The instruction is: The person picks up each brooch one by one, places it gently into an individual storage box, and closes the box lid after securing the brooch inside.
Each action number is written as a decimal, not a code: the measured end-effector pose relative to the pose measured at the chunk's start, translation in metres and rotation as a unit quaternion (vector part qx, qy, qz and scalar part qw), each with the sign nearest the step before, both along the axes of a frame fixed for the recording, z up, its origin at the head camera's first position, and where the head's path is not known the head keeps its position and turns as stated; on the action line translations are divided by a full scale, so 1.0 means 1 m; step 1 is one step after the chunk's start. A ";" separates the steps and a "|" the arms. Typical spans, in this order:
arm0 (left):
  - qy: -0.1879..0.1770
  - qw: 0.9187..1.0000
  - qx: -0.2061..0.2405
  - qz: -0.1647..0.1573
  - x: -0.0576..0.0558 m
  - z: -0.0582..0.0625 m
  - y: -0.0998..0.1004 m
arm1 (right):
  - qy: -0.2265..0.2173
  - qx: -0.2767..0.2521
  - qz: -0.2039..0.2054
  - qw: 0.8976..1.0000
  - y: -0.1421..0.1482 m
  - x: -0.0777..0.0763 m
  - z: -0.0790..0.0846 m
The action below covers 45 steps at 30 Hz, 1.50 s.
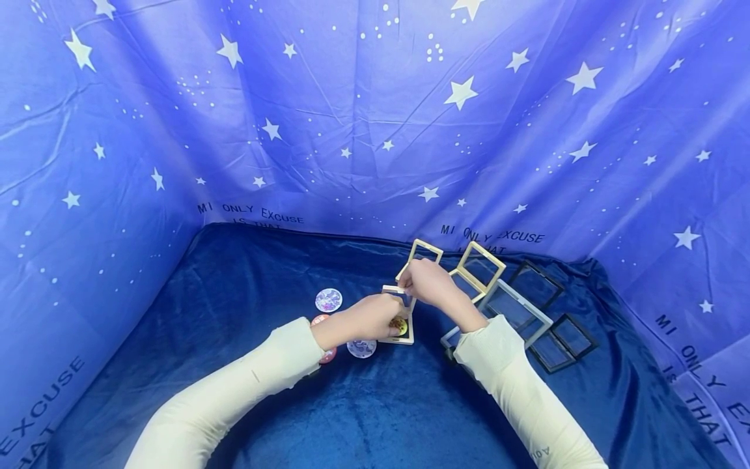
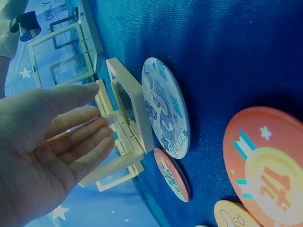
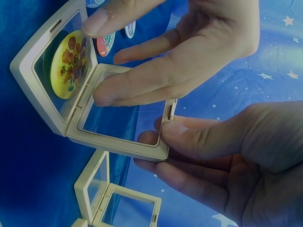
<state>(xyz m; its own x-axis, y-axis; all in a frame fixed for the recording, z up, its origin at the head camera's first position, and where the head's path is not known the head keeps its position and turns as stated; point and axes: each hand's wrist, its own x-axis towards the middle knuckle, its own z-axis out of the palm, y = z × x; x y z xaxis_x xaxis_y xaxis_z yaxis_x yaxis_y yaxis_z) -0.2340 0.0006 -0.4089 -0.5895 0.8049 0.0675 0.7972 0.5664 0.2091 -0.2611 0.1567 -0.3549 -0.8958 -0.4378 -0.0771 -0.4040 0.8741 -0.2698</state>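
A cream hinged display case with clear windows stands opened out. A round yellow badge with a sunflower picture lies on the window of one half. My right hand pinches the far edge of the other half, thumb on one face and fingers behind it. My left hand reaches over the case with fingers extended and relaxed. Its thumb is by the rim near the badge; whether it touches cannot be told. In the left wrist view, the case hides most of the badge.
Left of the case lie a purple-and-white badge, a blue-and-white badge and a red badge. On the right stand another cream case, a grey case and black cases. A starry curtain hangs behind.
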 end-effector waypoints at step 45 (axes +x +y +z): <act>-0.186 0.918 0.208 0.280 -0.022 0.021 -0.018 | -0.147 -0.024 -0.066 0.987 0.017 -0.008 -0.004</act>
<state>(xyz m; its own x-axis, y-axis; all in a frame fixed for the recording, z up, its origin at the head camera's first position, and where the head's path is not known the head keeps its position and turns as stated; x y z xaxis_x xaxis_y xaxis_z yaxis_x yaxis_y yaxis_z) -0.2565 -0.0179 -0.3874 -0.9480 0.3180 0.0106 0.2342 0.6750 0.6997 -0.2686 0.1738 -0.3585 -0.8873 -0.3293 -0.3229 -0.1868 0.8967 -0.4012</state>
